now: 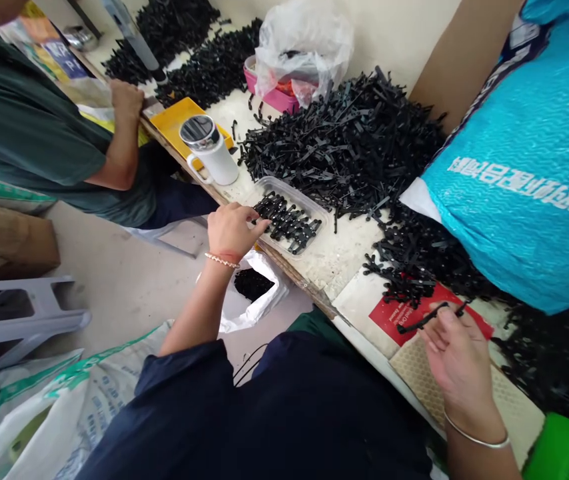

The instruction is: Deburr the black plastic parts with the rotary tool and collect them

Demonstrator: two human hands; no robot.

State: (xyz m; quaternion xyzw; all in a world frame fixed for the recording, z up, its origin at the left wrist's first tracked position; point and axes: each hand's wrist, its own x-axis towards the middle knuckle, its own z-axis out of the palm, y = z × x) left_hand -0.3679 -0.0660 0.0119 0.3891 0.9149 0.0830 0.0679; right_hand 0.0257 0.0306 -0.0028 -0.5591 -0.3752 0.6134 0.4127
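Observation:
My right hand [459, 353] pinches a slim black plastic piece [422, 320] with knobbed ends between thumb and fingers, above a red printed card [394, 317]. A clear plastic tray [322, 230] holds several similar black pieces [289, 223] laid side by side. At the tray's near left end is my left hand [232, 230], its thumb and forefinger apart beside the pieces; its other fingertips are hidden. A big heap of loose black pieces [344, 140] lies behind the tray, and a smaller cluster [409, 267] lies by the card.
A white lidded mug [219, 163] and a yellow tray [164, 123] stand left of the clear tray. A blue sack [529, 173] leans at the right. Below the table edge, an open white bag [264, 303] holds black bits. Another person [54, 133] sits at the left.

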